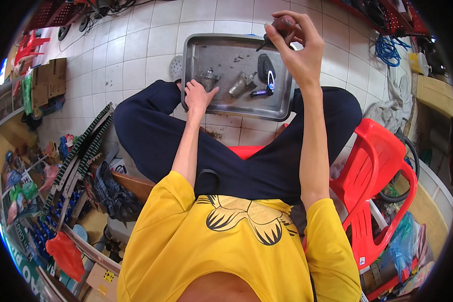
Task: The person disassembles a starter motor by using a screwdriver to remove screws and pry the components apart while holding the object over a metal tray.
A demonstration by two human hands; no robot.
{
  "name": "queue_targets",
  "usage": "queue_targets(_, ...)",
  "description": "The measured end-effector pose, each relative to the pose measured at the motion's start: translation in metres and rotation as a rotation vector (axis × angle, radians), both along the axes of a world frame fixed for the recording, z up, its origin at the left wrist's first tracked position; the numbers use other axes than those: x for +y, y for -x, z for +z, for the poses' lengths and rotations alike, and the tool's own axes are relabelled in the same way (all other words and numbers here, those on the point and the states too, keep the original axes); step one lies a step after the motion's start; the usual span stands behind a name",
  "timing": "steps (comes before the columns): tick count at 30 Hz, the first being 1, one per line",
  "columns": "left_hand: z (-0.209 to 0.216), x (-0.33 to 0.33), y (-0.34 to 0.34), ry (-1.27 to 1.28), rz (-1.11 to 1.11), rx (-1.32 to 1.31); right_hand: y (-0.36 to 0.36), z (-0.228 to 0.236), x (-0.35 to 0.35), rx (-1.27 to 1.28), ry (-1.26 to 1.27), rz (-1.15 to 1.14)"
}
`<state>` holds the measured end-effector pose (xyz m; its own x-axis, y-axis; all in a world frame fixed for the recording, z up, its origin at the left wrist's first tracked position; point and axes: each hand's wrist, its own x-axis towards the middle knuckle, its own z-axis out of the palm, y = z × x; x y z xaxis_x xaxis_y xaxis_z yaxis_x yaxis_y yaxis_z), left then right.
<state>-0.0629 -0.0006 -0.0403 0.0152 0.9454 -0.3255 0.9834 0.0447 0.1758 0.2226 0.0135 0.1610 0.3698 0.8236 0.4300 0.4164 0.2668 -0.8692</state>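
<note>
A grey metal tray [239,111] lies on the floor between my legs. At its left side, my left hand [198,96] has its thumb and fingers around the near end of a grey cast metal machine part [208,76]. My right hand [302,53] is raised over the tray's far right corner, closed on the dark red handle of a screwdriver [285,24]. Its dark shaft points down and left. A second cast metal part [242,85] lies mid-tray. Right of it are a black oval piece [265,68] and a blue-and-black tool with a silver loop [268,86].
A few small screws [238,59] lie in the tray's far half. Red plastic chairs [372,176] stand at my right, with a coiled blue hose [391,49] farther off. Cluttered shelving [70,166] and a cardboard box [49,83] are at the left. White floor tiles [131,50] surround the tray.
</note>
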Motion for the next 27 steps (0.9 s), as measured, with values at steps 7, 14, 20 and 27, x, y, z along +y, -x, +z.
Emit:
queue_targets(7,-0.008,0.005,-0.003,0.098,0.096,-0.091,-0.004,0.001,0.0,-0.016,0.005,0.002)
queue_targets(14,0.013,0.01,-0.004,0.156,0.116,-0.198,-0.004,0.006,-0.004,-0.156,0.072,-0.022)
queue_targets(20,0.04,0.013,-0.011,0.049,0.031,-0.222,-0.005,-0.011,0.001,-0.19,0.059,-0.016)
queue_targets(27,0.039,0.014,-0.009,-0.126,-0.04,-0.314,0.002,-0.012,-0.002,-0.076,0.268,0.181)
